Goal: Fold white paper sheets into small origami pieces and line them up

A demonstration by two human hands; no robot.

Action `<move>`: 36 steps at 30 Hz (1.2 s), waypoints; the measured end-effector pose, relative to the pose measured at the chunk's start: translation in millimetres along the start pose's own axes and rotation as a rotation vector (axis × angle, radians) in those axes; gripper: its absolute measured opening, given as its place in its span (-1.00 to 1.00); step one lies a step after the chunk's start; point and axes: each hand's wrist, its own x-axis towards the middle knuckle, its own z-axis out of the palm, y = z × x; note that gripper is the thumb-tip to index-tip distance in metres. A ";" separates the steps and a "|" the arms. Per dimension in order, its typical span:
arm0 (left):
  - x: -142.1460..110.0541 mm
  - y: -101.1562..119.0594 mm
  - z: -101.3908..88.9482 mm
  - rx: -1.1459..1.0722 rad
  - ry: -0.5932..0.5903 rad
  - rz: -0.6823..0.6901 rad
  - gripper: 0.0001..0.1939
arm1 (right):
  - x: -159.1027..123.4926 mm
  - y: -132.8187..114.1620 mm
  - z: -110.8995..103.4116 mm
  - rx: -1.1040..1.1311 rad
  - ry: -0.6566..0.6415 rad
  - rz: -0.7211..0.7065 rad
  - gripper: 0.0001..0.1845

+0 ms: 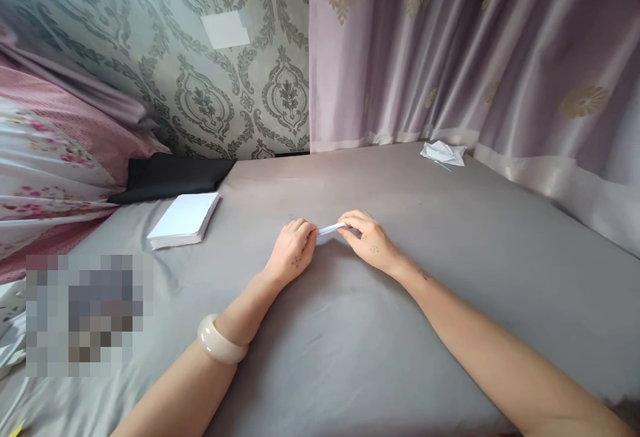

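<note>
Between my two hands is a narrow strip of folded white paper, held a little above the grey sheet. My left hand pinches its left end, with the fingers closed around it. The right end is gripped between the thumb and fingers of my right hand. A pale bangle circles my left forearm. Both ends of the paper are partly covered by my fingers.
A thick stack of white paper lies at the left, before a black folded item. Crumpled or folded white papers rest at the back right near the curtain. The grey sheet spreads beneath everything. A blurred patch hides the lower left.
</note>
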 end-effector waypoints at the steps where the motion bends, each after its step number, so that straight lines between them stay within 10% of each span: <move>1: -1.9 3.4 -1.3 -0.161 -0.014 -0.080 -0.73 | 0.0 -4.4 -2.5 0.063 0.016 0.040 -0.82; 5: -8.0 21.3 -5.0 -0.718 -0.084 -0.346 -0.66 | -2.9 -23.3 -13.6 0.347 -0.044 0.226 -0.74; 11: -10.4 44.9 -2.3 -1.151 0.046 -0.401 -0.71 | -9.9 -40.6 -21.0 0.386 -0.083 0.268 -0.77; 27: -11.1 47.0 -1.9 -1.335 -0.028 -0.473 -0.81 | -19.5 -46.3 -10.5 0.054 0.169 0.008 -0.80; 36: -9.3 46.7 -3.5 -1.198 0.148 -0.372 -0.82 | -23.0 -51.9 -8.4 -0.021 0.230 -0.078 -0.94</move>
